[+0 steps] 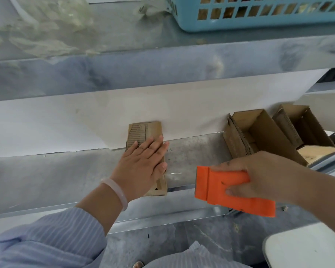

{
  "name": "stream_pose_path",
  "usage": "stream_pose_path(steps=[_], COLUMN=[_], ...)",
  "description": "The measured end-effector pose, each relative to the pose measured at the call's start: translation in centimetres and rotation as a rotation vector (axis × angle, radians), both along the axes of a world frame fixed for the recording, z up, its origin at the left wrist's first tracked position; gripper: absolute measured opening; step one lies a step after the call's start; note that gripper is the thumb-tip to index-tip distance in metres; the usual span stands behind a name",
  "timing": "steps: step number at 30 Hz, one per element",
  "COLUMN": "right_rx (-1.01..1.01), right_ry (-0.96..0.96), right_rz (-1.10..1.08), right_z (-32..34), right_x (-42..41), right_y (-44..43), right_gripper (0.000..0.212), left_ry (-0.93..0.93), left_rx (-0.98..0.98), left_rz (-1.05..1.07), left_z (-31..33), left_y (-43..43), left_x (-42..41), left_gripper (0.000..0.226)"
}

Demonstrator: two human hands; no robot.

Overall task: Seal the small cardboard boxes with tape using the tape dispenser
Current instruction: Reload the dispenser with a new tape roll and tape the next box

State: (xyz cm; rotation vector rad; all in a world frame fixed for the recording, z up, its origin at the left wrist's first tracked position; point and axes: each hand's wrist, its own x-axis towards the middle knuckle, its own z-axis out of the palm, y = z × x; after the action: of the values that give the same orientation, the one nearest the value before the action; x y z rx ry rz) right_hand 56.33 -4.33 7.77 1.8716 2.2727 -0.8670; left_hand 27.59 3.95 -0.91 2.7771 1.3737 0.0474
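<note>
L hand (143,161) flat on the small cardboard box (144,130), fingers straight, pressing down. My read: pinning the flaps & stopping it sliding on the metal bench (46,176). R hand (269,176) wrapped tight round the orange tape dispenser (230,190), thumb on its face, just right of the box, not touching. Any tape on the box? Can't tell. Box's far end laps onto the white sheet (66,128). Free lane btwn box & open boxes (259,136) at right; shelf edge (162,64) overhead, so I'd stay low.

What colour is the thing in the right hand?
Bright orange. The tape dispenser in the right hand shows clearly in the head view.
</note>
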Motion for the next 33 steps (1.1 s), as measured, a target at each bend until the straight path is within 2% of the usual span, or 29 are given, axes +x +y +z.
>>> stream_pose_path(steps=[3, 6, 12, 17, 20, 24, 26, 30, 33], right_rx=[0.116, 0.218, 0.272, 0.449, 0.522, 0.640, 0.571, 0.390, 0.391], right_ry=[-0.144, -0.259, -0.280, -0.207, -0.244, -0.259, -0.242, -0.199, -0.239], right_rz=[-0.011, -0.026, -0.070, -0.058, -0.051, -0.080, -0.091, -0.349, -0.368], right_z=[-1.2, -2.8, -4.5, -5.9, -7.0, -8.1, -8.9, -9.1, -7.8], right_x=[-2.3, -4.2, -7.4, -10.5, -11.0, -11.1, -11.6, -9.6, -8.1], right_y=[-0.3, -0.5, 0.3, 1.0, 1.3, 1.7, 1.9, 3.6, 3.6], right_gripper=[0.055, 0.057, 0.055, 0.048, 0.045, 0.055, 0.053, 0.050, 0.053], left_ry=[-0.009, -0.022, -0.036, -0.050, -0.061, -0.058, -0.067, -0.094, -0.099], left_rx=[-0.016, -0.018, -0.046, -0.058, -0.064, -0.069, -0.074, -0.035, -0.025], left_rz=[0.006, 0.004, 0.018, 0.030, 0.033, 0.031, 0.030, 0.006, 0.012], left_z=[0.0, -0.2, 0.0, 0.1, -0.1, 0.1, 0.2, -0.6, -0.6], left_y=[0.0, 0.1, -0.1, 0.0, 0.0, 0.0, -0.1, -0.9, -0.2], left_x=[0.1, 0.1, 0.2, 0.3, 0.3, 0.3, 0.3, 0.0, -0.1], left_gripper=[0.068, 0.077, 0.074, 0.075, 0.076, 0.077, 0.077, 0.062, 0.065])
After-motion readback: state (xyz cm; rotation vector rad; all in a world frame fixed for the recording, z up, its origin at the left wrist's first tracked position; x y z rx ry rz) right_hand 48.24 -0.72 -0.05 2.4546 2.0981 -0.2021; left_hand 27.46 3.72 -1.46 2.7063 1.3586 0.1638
